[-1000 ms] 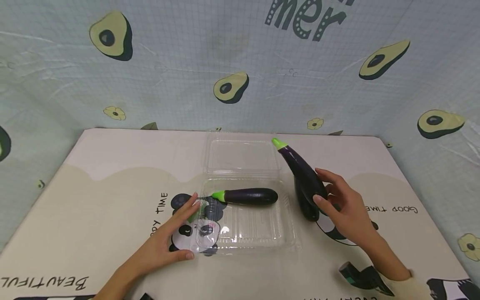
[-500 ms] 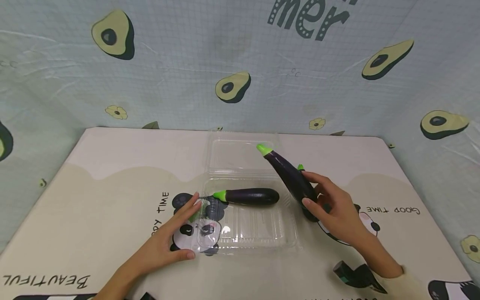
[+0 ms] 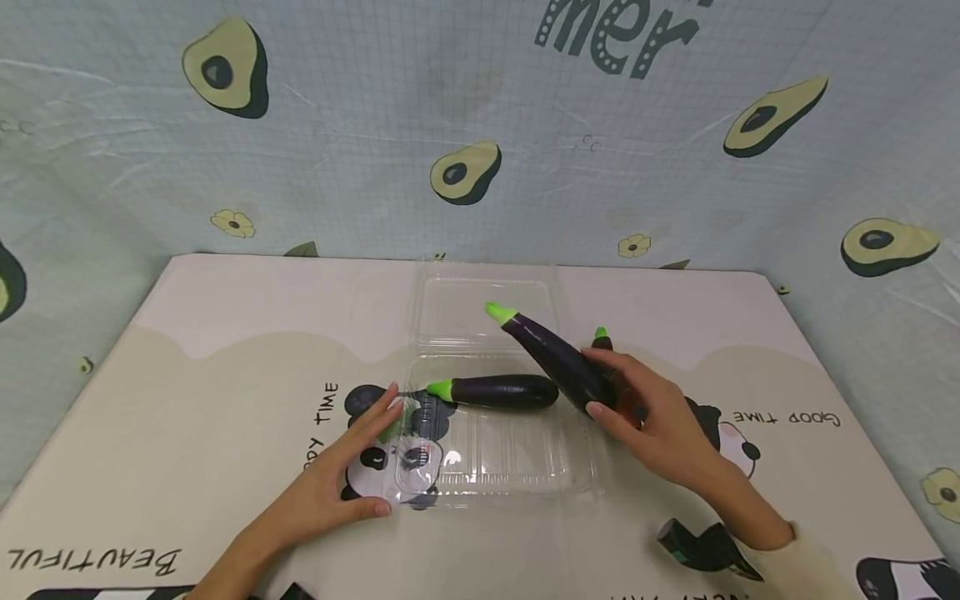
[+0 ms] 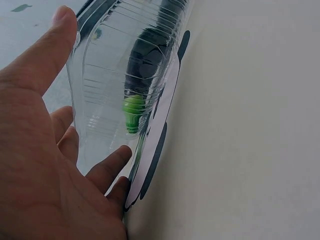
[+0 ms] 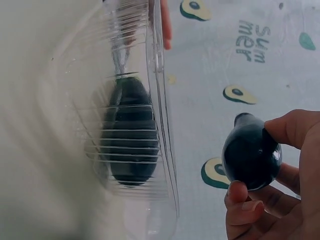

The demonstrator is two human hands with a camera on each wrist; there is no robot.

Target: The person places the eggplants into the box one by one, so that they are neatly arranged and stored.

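Observation:
An open clear plastic clamshell box (image 3: pixel 525 479) lies on the mat with its lid (image 3: pixel 457 312) folded back. One dark purple eggplant (image 3: pixel 498 392) with a green stem lies inside, along the far side of the tray. My left hand (image 3: pixel 360 454) rests with straight fingers against the box's left edge, also seen in the left wrist view (image 4: pixel 75 125). My right hand (image 3: pixel 600 383) grips a second eggplant (image 3: pixel 547 354) by its thick end. It is tilted, stem up and to the left, above the box's right rim. In the right wrist view its rounded end (image 5: pixel 250 157) sits between my fingers (image 5: pixel 292 130).
A third eggplant (image 3: pixel 600 337) lies on the mat behind my right hand, mostly hidden, its green tip showing. The mat (image 3: pixel 187 400) is cream with panda prints and lettering. An avocado-printed cloth (image 3: pixel 300 150) hangs at the back and sides.
My right hand has carried its eggplant leftward, from beside the box to over its right rim. The third eggplant behind it has come into sight. The left hand has stayed put.

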